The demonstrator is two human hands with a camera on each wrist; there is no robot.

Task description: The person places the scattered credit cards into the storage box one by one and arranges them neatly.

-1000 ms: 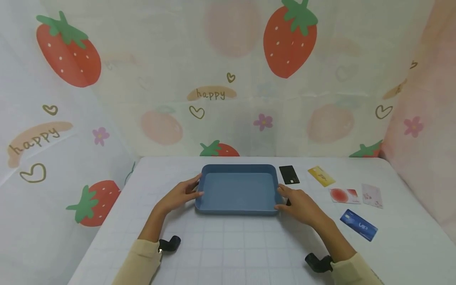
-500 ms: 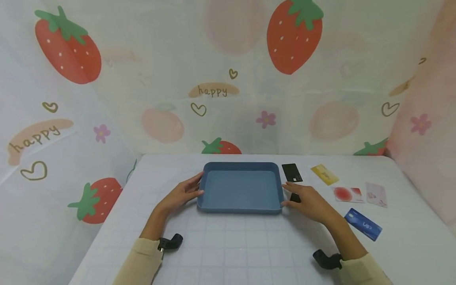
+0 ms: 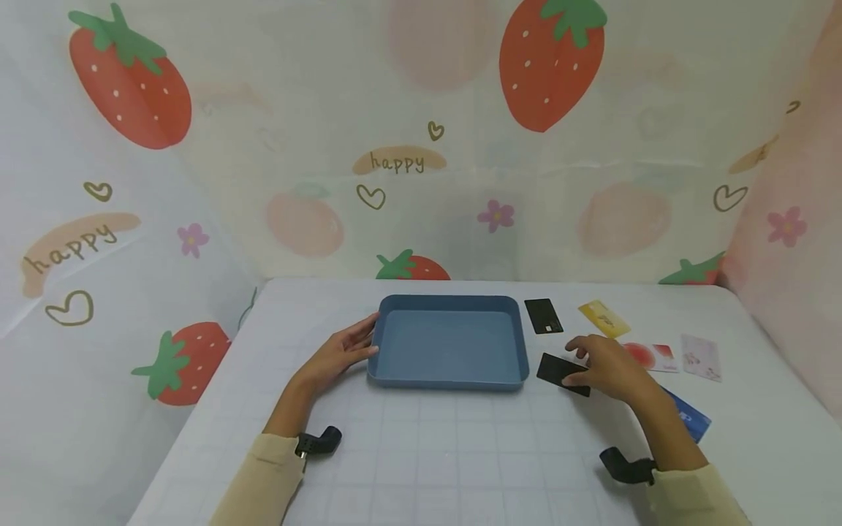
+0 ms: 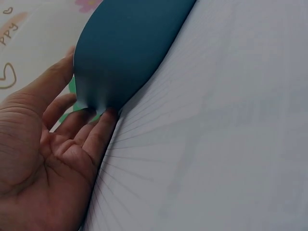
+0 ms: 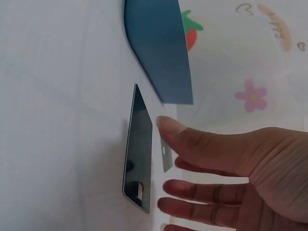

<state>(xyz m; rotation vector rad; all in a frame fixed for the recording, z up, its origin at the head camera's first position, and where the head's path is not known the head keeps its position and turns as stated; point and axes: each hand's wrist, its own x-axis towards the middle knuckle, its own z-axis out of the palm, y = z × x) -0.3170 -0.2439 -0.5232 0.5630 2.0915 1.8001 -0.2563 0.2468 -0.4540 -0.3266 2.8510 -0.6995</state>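
A shallow blue tray [image 3: 450,347] lies on the white table. My left hand [image 3: 335,356] touches its left end; in the left wrist view the thumb and fingertips of the hand [image 4: 57,139] rest against the tray's wall [image 4: 125,53]. To the right of the tray, my right hand [image 3: 608,369] hovers over a black card [image 3: 555,367], its fingers loosely bent. The right wrist view shows this card [image 5: 138,154] flat on the table, apart from the fingertips of the right hand [image 5: 226,168]. Nothing is held in that hand.
Behind the near card lies a second black card [image 3: 543,316], with a yellow card [image 3: 604,318] to its right. Farther right are a white card with red circles [image 3: 663,358], a pale flowered card [image 3: 701,358] and a blue card [image 3: 691,416], partly covered by the right arm.
My right hand has let go of the tray's right end and moved right, over the near black card, which now shows more fully. The left hand has stayed at the tray.
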